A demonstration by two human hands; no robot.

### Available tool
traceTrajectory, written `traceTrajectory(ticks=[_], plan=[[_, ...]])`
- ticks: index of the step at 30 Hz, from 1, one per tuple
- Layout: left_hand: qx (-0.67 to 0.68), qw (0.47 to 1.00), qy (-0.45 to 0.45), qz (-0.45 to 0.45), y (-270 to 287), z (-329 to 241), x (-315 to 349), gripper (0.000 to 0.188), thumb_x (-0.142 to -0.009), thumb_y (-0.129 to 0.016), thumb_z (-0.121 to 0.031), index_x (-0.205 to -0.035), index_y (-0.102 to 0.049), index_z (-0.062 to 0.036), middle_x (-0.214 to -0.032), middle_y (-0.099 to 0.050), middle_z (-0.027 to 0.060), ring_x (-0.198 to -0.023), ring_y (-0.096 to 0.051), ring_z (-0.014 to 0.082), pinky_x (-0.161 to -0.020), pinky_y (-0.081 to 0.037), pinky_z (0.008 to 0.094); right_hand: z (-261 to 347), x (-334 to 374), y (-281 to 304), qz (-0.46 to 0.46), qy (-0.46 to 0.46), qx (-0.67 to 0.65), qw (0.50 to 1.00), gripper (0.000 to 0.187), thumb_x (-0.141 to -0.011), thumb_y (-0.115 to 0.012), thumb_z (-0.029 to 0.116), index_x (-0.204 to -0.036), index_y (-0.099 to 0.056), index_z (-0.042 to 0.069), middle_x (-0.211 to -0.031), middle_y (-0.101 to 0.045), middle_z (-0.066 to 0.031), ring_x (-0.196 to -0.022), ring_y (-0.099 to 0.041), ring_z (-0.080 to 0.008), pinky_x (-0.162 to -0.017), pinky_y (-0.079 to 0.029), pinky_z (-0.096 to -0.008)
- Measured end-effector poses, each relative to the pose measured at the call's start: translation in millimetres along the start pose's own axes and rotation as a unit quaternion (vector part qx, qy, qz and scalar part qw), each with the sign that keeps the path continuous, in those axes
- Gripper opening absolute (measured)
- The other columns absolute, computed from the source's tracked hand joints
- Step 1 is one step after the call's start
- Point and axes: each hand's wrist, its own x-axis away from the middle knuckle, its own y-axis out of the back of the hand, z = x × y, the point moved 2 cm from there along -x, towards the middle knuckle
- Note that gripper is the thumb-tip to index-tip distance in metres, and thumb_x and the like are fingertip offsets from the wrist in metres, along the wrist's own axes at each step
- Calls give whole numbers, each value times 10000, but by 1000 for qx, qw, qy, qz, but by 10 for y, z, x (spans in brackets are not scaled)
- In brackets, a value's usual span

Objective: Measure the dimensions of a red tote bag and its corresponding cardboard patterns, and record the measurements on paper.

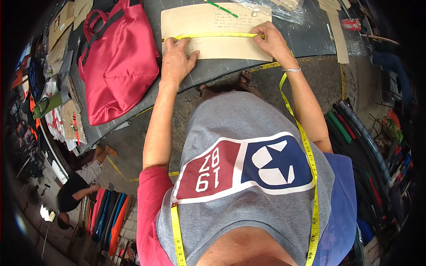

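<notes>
A yellow tape measure [213,35] lies stretched across a tan paper sheet [239,49] with handwriting on its upper part. My left hand [177,60] rests near the tape's left end, fingertips pressing on it and thumb spread apart on the paper. At the sheet's right side, my right hand [270,41] pinches the tape between thumb and fingers. From there the tape hangs down past my right wrist and runs over my shirt and around my neck. A green pencil [220,8] lies across the sheet's top edge.
A shiny red tote bag [122,66] lies left of the sheet on the dark table [199,71]. Clear plastic bags [286,11] and paper strips [339,42] are at the right. Rolls of material [111,217] stand lower left, near another person [73,193]. More rolls [359,146] stand right.
</notes>
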Motion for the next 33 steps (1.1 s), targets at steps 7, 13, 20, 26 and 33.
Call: traceTrajectory(ticks=[7, 13, 20, 26, 33], plan=[[-13, 1000, -14, 4, -1, 12, 11, 514, -880, -751, -347, -1340, -653, -139, -1294, -502, 248, -1198, -572, 408, -1001, -524, 463, 8, -48, 21, 18, -41, -18, 999, 260, -872, -697, 231, -1038, -752, 38, -1024, -621, -97, -931, -636, -246, -844, -516, -354], [-11, 1000, -25, -14, -105, 39, 53, 542, -893, -711, -342, -1386, -601, -144, -1448, -441, 306, -1345, -461, 474, -1063, -484, 515, -36, -53, -23, 15, -25, 4, 1000, 270, -861, -704, 240, -1036, -753, 40, -1041, -632, -98, -894, -641, -245, -836, -521, -345], [-48, 997, -31, -50, -134, 77, 58, 692, -880, -728, -372, -1427, -481, -28, -1475, -411, 316, -1376, -436, 468, -1148, -399, 508, 23, -85, 3, 52, -16, 12, 998, 248, -870, -689, 255, -991, -728, 42, -1044, -661, -119, -892, -644, -260, -843, -521, -360], [50, 997, -30, -52, -153, 216, 55, 712, -843, -761, -390, -1395, -517, -13, -1440, -427, 308, -1348, -444, 481, -1128, -411, 522, 32, -106, 29, 65, -41, 0, 997, 252, -878, -681, 270, -1002, -724, 55, -1036, -679, -125, -901, -652, -263, -854, -520, -359], [-47, 995, -81, -32, -137, 171, 64, 522, -928, -684, -435, -1378, -613, -179, -1436, -431, 316, -1351, -432, 506, -1126, -393, 564, -16, -110, 29, 60, -71, -28, 995, 274, -895, -680, 289, -985, -733, 36, -1039, -695, -117, -904, -657, -233, -857, -516, -346]])
